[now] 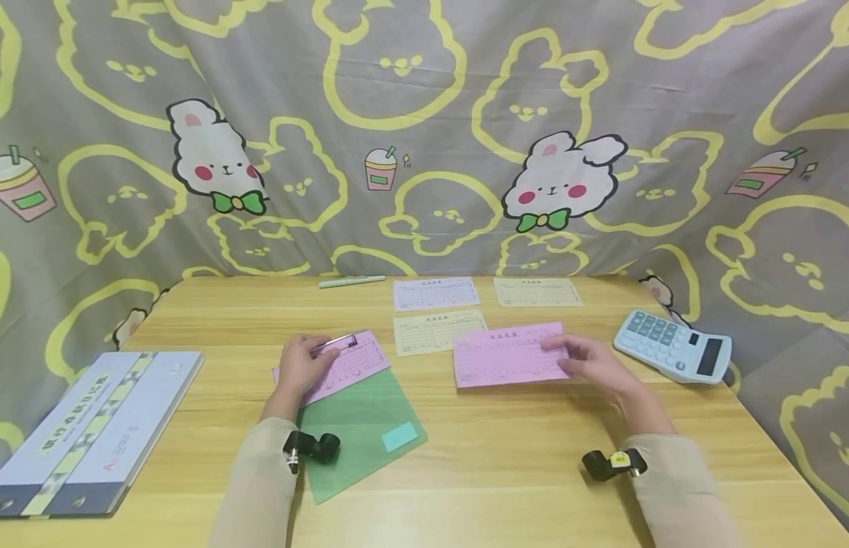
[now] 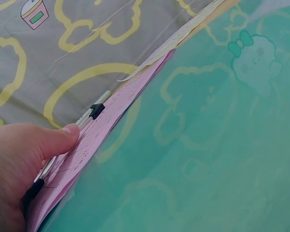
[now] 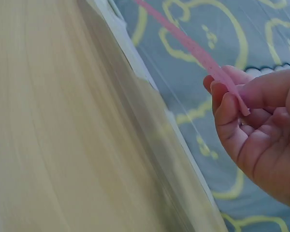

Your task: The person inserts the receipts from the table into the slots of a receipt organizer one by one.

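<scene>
My left hand (image 1: 302, 369) grips the top of a translucent green clipboard (image 1: 359, 438), its thumb on the metal clip (image 2: 87, 118) in the left wrist view. The other fingers are hidden there. A pink printed slip (image 1: 361, 364) lies under the clip, and a small teal label (image 1: 400, 436) marks the board's lower corner. My right hand (image 1: 598, 369) pinches the right edge of another pink slip (image 1: 502, 359), thumb against fingers. In the right wrist view that slip (image 3: 183, 38) shows nearly edge-on, raised off the table.
Behind the hands lie a lilac slip (image 1: 435, 294) and two cream slips, one at the back right (image 1: 537, 292). A pale green pen (image 1: 352, 281) lies at the back edge. A blue calculator (image 1: 673, 346) sits right, a thick binder (image 1: 95, 434) left. A patterned curtain (image 1: 424, 137) surrounds the table.
</scene>
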### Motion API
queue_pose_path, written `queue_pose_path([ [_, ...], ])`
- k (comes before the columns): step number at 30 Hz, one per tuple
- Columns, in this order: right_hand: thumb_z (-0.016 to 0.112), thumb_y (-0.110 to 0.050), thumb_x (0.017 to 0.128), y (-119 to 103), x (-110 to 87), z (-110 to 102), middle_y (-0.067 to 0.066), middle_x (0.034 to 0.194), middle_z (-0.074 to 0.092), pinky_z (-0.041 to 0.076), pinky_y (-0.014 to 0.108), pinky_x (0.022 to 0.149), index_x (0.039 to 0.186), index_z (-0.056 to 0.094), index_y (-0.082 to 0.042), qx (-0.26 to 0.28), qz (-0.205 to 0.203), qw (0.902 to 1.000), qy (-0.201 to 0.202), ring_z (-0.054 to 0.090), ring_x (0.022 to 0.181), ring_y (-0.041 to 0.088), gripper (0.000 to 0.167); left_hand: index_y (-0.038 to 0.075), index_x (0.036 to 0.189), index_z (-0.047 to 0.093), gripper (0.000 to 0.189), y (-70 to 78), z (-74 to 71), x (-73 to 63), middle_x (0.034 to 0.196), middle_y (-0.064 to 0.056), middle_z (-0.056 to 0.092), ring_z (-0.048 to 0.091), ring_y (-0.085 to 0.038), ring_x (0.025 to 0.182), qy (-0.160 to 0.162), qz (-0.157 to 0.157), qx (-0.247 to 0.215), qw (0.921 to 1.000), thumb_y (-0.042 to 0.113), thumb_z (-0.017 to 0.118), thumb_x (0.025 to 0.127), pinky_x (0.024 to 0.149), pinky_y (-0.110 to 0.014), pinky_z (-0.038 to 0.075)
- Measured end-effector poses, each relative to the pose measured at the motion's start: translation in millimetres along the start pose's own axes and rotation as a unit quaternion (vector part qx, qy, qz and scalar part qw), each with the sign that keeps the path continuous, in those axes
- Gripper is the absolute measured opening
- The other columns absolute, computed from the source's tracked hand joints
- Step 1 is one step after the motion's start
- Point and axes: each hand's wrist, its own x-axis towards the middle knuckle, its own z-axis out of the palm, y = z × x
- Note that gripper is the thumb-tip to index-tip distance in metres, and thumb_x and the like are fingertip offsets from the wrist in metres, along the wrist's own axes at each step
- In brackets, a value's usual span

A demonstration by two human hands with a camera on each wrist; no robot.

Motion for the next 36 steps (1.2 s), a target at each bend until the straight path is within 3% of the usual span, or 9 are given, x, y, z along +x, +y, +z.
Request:
queue_pose_path([
  [5, 0.052, 0.007, 0.077, -3.7, 22.8, 24.4, 0.019, 0.099, 0.053, 0.046, 0.027, 0.059, 0.106, 0.055, 0.004, 0.007, -0.025, 0.9994, -0.025, 0.051, 0.073, 0.017, 0.029, -0.002, 0.102, 0.061, 0.033, 0.4, 0.2, 0.6, 0.095, -0.018, 0.051, 0.042, -0.031, 0.088, -0.005, -0.002, 0.002, 1.0000, 0.017, 0.065, 0.077, 0.077, -0.044, 0.032],
  [9, 0.052, 0.008, 0.076, -8.8, 39.5, 45.0, 0.017, 0.088, 0.051, 0.047, 0.029, 0.053, 0.106, 0.056, 0.005, 0.042, 0.002, 0.9982, -0.042, 0.050, 0.065, 0.017, 0.030, -0.002, 0.102, 0.061, 0.033, 0.5, -0.1, 0.7, 0.095, -0.018, 0.052, 0.043, -0.031, 0.088, -0.005, 0.002, 0.002, 1.0000, 0.018, 0.065, 0.076, 0.077, -0.043, 0.032],
  [14, 0.050, 0.010, 0.076, -15.3, 57.0, 69.9, 0.018, 0.094, 0.050, 0.048, 0.029, 0.054, 0.108, 0.056, 0.004, 0.087, 0.040, 0.9936, -0.059, 0.051, 0.068, 0.020, 0.033, -0.002, 0.101, 0.061, 0.033, 1.8, -0.7, 0.7, 0.094, -0.017, 0.052, 0.043, -0.031, 0.087, -0.003, -0.001, 0.000, 1.0000, 0.018, 0.065, 0.076, 0.076, -0.043, 0.032],
  [19, 0.049, 0.011, 0.076, -20.8, 69.9, 91.0, 0.017, 0.105, 0.050, 0.047, 0.028, 0.055, 0.108, 0.057, 0.001, 0.100, 0.050, 0.9917, -0.063, 0.053, 0.070, 0.021, 0.035, -0.001, 0.102, 0.061, 0.033, 2.9, -1.3, 0.6, 0.095, -0.017, 0.052, 0.043, -0.031, 0.089, -0.007, -0.008, 0.004, 0.9999, 0.019, 0.065, 0.076, 0.077, -0.043, 0.032],
  [25, 0.050, 0.011, 0.074, -28.4, 79.7, 111.7, 0.016, 0.105, 0.051, 0.048, 0.031, 0.057, 0.107, 0.059, -0.001, 0.098, 0.059, 0.9905, -0.075, 0.055, 0.068, 0.021, 0.036, -0.002, 0.103, 0.061, 0.033, 2.7, -1.7, 0.7, 0.097, -0.018, 0.052, 0.043, -0.032, 0.090, -0.008, -0.010, 0.009, 0.9999, 0.019, 0.064, 0.077, 0.078, -0.044, 0.032],
  [31, 0.048, 0.014, 0.074, -35.8, 86.7, 129.8, 0.019, 0.104, 0.054, 0.049, 0.032, 0.058, 0.103, 0.057, 0.007, 0.083, 0.028, 0.9914, -0.097, 0.056, 0.064, 0.019, 0.032, -0.002, 0.103, 0.061, 0.033, 3.2, -1.4, 0.8, 0.097, -0.018, 0.052, 0.043, -0.032, 0.091, -0.011, -0.013, 0.010, 0.9998, 0.019, 0.064, 0.077, 0.078, -0.044, 0.032],
  [36, 0.049, 0.014, 0.073, -44.5, 90.7, 145.1, 0.017, 0.097, 0.057, 0.049, 0.031, 0.059, 0.099, 0.059, 0.007, 0.065, 0.034, 0.9930, -0.092, 0.056, 0.062, 0.018, 0.028, -0.002, 0.104, 0.060, 0.034, 5.0, -3.0, 1.2, 0.097, -0.018, 0.052, 0.043, -0.033, 0.091, -0.016, -0.016, 0.013, 0.9997, 0.019, 0.063, 0.077, 0.079, -0.044, 0.032],
])
